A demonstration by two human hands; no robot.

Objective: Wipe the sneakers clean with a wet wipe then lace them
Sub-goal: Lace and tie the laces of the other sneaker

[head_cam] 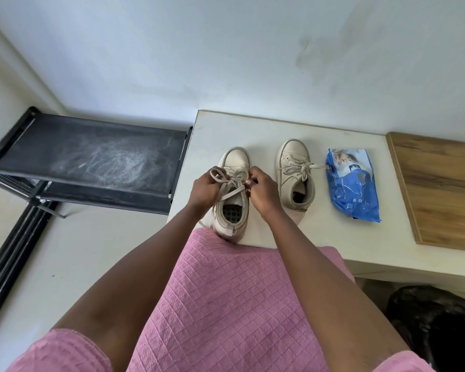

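Now, at the middle of the head view, my left hand (204,189) and right hand (263,190) each pinch a lace (227,181) end over the near sneaker (232,194) to tie it, while the other sneaker (293,173), already tied, sits right beside the wipes pack (352,183) on the table (333,237).

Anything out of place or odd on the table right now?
Minor only: the tied sneaker has its lace end reaching the blue wipes pack. The sneaker being laced sits at the table's near edge. Nothing spilled or damaged.
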